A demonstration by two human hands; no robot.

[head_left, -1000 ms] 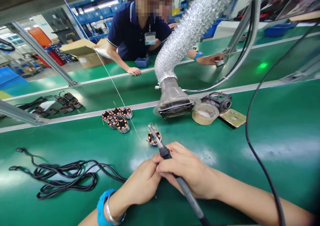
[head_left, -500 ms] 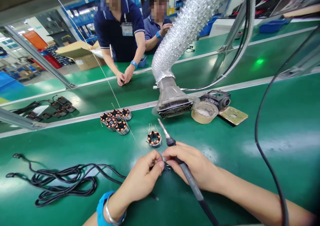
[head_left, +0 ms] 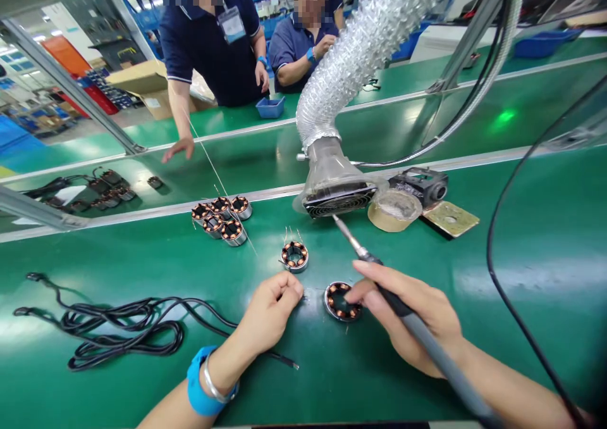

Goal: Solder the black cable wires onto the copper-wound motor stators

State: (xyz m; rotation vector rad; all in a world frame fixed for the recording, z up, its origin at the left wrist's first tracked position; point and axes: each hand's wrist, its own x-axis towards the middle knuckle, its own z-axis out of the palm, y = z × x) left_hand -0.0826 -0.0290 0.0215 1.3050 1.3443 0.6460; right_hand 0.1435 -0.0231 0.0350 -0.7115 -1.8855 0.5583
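Observation:
My right hand (head_left: 412, 318) is wrapped round a soldering iron (head_left: 353, 236), its tip pointing up and left toward the fume hood. Fingertips of that same hand reach into a motor stator (head_left: 332, 312) with copper coils, which stands tilted. To the left, my left hand (head_left: 270, 309) is closed in a pinch, and fine wire ends show at its fingertips. A black cable (head_left: 203, 305) runs under this hand from a coiled bundle. One stripped cable end (head_left: 287, 359) lies below the hand. Another stator (head_left: 294, 257) with upright wire ends rests just beyond the fingers.
Several stators (head_left: 232, 233) are grouped at the back left. A fume hood (head_left: 327, 182) on a foil duct hangs over the far edge. Beside it are a tape roll (head_left: 396, 212) and a soldering stand (head_left: 429, 185). Across the line, two co-workers stand near a blue bin (head_left: 270, 107).
My right hand has moved right with the soldering iron, away from my left hand. A tilted stator now shows at its fingertips. The nearer co-worker's hands have moved apart.

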